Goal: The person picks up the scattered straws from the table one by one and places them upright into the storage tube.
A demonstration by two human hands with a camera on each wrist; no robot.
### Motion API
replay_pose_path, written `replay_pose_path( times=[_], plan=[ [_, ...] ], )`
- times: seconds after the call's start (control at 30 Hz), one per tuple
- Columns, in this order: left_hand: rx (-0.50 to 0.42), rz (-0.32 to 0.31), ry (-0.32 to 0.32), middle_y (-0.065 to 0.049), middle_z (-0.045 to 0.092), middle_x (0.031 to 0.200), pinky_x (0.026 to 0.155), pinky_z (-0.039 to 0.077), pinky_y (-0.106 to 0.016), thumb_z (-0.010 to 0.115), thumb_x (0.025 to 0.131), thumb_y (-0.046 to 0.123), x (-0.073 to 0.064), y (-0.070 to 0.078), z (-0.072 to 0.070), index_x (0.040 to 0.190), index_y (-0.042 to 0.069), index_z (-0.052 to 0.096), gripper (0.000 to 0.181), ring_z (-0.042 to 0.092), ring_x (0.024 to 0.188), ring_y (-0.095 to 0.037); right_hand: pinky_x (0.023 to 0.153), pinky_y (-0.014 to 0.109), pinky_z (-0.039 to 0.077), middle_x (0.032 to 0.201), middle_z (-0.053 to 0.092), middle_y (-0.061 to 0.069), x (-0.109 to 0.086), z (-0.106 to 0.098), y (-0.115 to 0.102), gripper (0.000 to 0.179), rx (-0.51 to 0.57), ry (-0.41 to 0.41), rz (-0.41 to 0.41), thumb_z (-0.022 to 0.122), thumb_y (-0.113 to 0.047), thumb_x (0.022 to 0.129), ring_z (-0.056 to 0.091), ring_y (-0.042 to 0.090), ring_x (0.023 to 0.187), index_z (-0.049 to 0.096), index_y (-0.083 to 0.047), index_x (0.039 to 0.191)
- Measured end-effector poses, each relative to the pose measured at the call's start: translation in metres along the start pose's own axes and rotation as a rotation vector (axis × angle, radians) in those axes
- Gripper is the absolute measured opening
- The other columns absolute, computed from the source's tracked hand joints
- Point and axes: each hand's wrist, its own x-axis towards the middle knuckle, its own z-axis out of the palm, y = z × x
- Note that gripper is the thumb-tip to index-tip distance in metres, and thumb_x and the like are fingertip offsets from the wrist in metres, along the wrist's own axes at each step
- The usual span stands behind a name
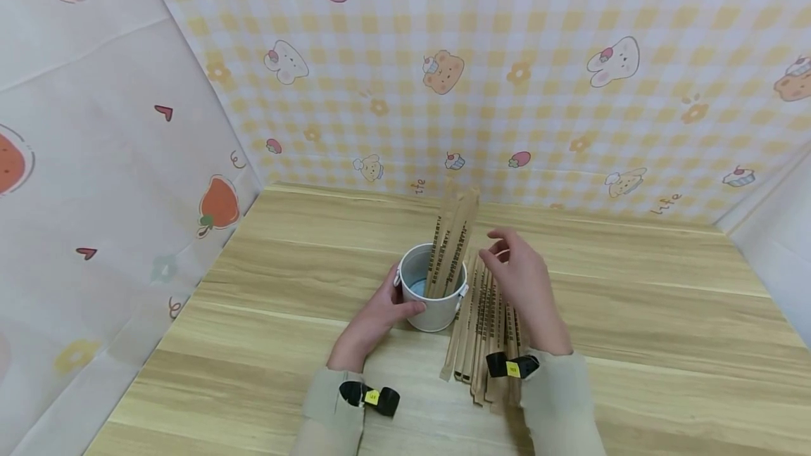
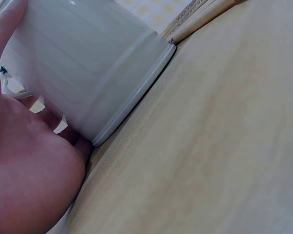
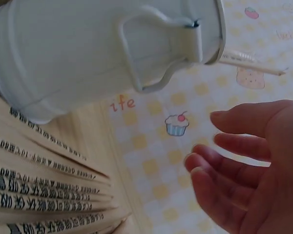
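My left hand (image 1: 379, 309) holds a small white metal bucket (image 1: 436, 317), its thumb on the near side and its fingers round the left wall. In the left wrist view the bucket (image 2: 88, 63) stands on the wooden table. Several paper-wrapped straws (image 1: 451, 248) with printed lettering lean upright inside it, tops well above the rim. To the right of the bucket, my right hand (image 1: 524, 287) is raised with loosely bent fingers and holds nothing. Beneath it lies a pile of the same wrapped straws (image 1: 478, 333), seen also in the right wrist view as printed sleeves (image 3: 49, 195).
The wood-grain table (image 1: 665, 315) reaches back to a yellow checked cloth (image 1: 507, 111) with cartoon prints. A white printed cloth (image 1: 120, 160) hangs along the left side. A wire side handle (image 3: 129, 58) sticks out from the bucket towards the right hand.
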Motion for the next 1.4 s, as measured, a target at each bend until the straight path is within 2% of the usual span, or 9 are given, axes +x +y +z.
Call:
replay_pose_path(
  times=[0.17, 0.4, 0.7, 1.0, 1.4],
  plan=[
    [-0.005, -0.011, 0.005, -0.009, 0.024, 0.141, 0.105, 0.018, -0.037, 0.067, 0.076, 0.009, 0.000, 0.001, 0.000, 0.141, 0.022, 0.017, 0.082, 0.020, 0.131, -0.025, 0.052, 0.028, 0.047, 0.095, 0.056, 0.006, 0.003, 0.002, 0.011, 0.044, -0.051, -0.083, 0.053, 0.054, -0.031, 0.087, 0.055, 0.020, 0.078, 0.046, -0.008, 0.124],
    [0.012, -0.037, 0.027, -0.007, 0.025, 0.141, 0.104, 0.019, -0.036, 0.068, 0.075, 0.012, 0.000, 0.002, 0.001, 0.141, 0.024, 0.016, 0.085, 0.021, 0.130, -0.024, 0.068, 0.039, 0.047, 0.103, 0.055, 0.014, 0.006, 0.008, 0.026, 0.050, -0.128, -0.156, 0.064, 0.057, -0.029, 0.085, 0.054, 0.027, 0.090, 0.045, -0.002, 0.125],
    [0.008, -0.031, 0.025, -0.007, 0.025, 0.141, 0.105, 0.019, -0.036, 0.067, 0.076, 0.011, 0.000, 0.001, 0.001, 0.141, 0.023, 0.016, 0.084, 0.021, 0.130, -0.023, 0.071, 0.043, 0.044, 0.103, 0.051, 0.016, 0.002, 0.013, 0.032, 0.056, -0.152, -0.223, 0.117, 0.061, -0.030, 0.081, 0.051, 0.026, 0.085, 0.043, -0.001, 0.126],
    [0.002, -0.030, 0.022, -0.006, 0.025, 0.140, 0.104, 0.019, -0.036, 0.068, 0.076, 0.011, 0.001, -0.002, -0.001, 0.141, 0.025, 0.017, 0.083, 0.022, 0.130, -0.022, 0.071, 0.043, 0.044, 0.099, 0.052, 0.014, 0.003, 0.020, 0.036, 0.054, -0.188, -0.224, 0.096, 0.063, -0.029, 0.079, 0.051, 0.026, 0.084, 0.048, -0.002, 0.123],
    [0.010, -0.036, 0.026, -0.007, 0.025, 0.140, 0.104, 0.019, -0.036, 0.068, 0.076, 0.012, 0.001, -0.001, 0.000, 0.141, 0.024, 0.015, 0.085, 0.021, 0.130, -0.023, 0.064, 0.038, 0.044, 0.088, 0.056, 0.011, 0.002, 0.024, 0.039, 0.046, -0.205, -0.203, 0.064, 0.064, -0.016, 0.078, 0.051, 0.021, 0.073, 0.052, 0.002, 0.118]
  ],
)
